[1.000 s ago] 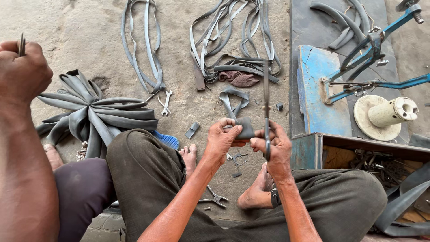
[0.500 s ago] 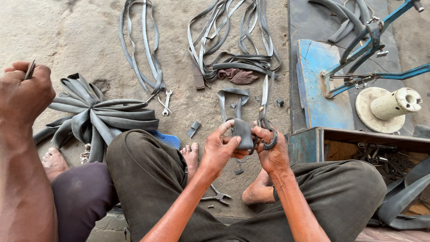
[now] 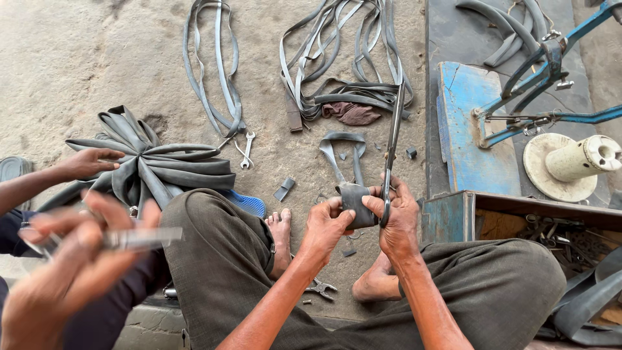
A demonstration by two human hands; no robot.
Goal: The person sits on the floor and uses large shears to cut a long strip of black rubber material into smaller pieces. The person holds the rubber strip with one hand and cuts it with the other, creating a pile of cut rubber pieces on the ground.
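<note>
My left hand (image 3: 326,225) pinches a folded piece of black rubber tube (image 3: 355,202) in front of my knees. Its loose strip (image 3: 337,148) trails away over the ground. My right hand (image 3: 399,221) touches the same piece with its fingertips and grips the handles of long metal scissors (image 3: 392,139), whose blades point up and away from me. The two hands are close together, above my bare feet (image 3: 280,228).
A co-worker sits at my left: one hand (image 3: 87,162) rests on a pile of black inner tubes (image 3: 152,170), the other, blurred hand (image 3: 71,259) holds a small tool. Rubber strips (image 3: 217,71), a wrench (image 3: 246,146), pliers (image 3: 321,286), a blue stand (image 3: 466,129), a white spool (image 3: 570,165) and a tool box (image 3: 551,223) lie around.
My hands turned the rubber piece and swung the scissors' blades upward. The co-worker's raised hand dropped to the lower left, and their other hand reached onto the tube pile.
</note>
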